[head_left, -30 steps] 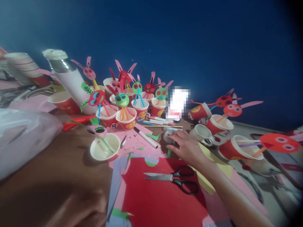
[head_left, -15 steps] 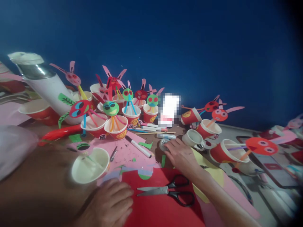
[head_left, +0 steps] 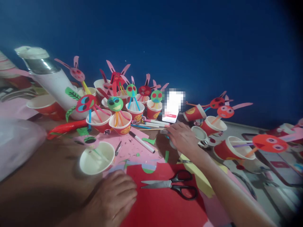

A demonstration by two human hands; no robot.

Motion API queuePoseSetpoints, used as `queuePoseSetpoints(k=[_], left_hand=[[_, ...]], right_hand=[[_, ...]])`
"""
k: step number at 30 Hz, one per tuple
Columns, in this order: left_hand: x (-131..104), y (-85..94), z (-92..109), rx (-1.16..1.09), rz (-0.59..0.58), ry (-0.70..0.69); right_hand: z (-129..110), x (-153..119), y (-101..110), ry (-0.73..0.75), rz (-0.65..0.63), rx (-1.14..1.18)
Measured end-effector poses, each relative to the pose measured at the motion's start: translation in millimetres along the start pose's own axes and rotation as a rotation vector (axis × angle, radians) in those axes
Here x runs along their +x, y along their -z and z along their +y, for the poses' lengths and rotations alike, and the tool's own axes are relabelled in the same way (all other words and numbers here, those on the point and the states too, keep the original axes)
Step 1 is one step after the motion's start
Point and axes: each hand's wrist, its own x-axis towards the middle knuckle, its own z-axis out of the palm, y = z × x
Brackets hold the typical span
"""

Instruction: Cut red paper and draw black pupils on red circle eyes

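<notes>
My right hand (head_left: 181, 137) reaches across the middle of the table, fingers stretched forward and down over a small clear tube (head_left: 163, 131). Most of that tube is hidden beneath the fingers, and whether they grip it is not visible. A white cup (head_left: 200, 133) stands just right of this hand. My left hand (head_left: 118, 194) rests with curled fingers at the left edge of a red paper sheet (head_left: 161, 208); nothing shows in it. Black-handled scissors (head_left: 171, 184) lie slightly open on the red sheet. A half-round green piece (head_left: 148, 168) lies at its top edge.
Several red paper cups with paper-faced figures (head_left: 120, 123) line the back. A white flask (head_left: 59, 85) leans at left near a plastic bag (head_left: 19, 142). A lit phone (head_left: 171, 108) stands behind several markers (head_left: 157, 123). A white cup with a pink figure (head_left: 97, 160) sits at front left.
My right hand has moved forward from the round clear item to the small tube, covering most of it. My left hand stays on the red sheet. The whole view has shifted slightly.
</notes>
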Motion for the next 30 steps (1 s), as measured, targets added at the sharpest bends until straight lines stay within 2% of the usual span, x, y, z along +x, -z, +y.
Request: queuePoseSetpoints(k=[5, 9, 11, 12, 15, 18, 20, 23, 30], left_hand=[[-6, 6.8, 1, -0.143, -0.030, 0.043], [-5, 14.2, 6, -0.250, 0.010, 0.111], [-4, 15.5, 8, -0.297, 0.011, 0.166], [-4, 15.5, 9, -0.316, 0.015, 0.193], [-4, 14.1, 10, -0.338, 0.044, 0.294], [-3, 13.1, 10, -0.335, 0.093, 0.333], [-3, 13.3, 10, -0.321, 0.138, 0.308], [-4, 14.5, 12, -0.269, 0.185, 0.312], [-9, 19.1, 19, -0.265, 0.225, 0.380]], right_hand=[[-3, 10, -7, 0.014, 0.001, 0.022], [-14, -5, 20, 0.048, 0.056, 0.105], [-29, -18, 39, 0.039, 0.161, 0.404], [-38, -24, 48, 0.021, 0.155, 0.581], [-66, -43, 64, -0.085, -0.175, 1.016], [-87, -56, 67, -0.117, -0.373, 1.344], [-94, -62, 66, -0.115, -0.407, 1.446], [-97, -66, 63, -0.068, -0.381, 1.496], [-102, -68, 61, 0.055, -0.391, 1.380]])
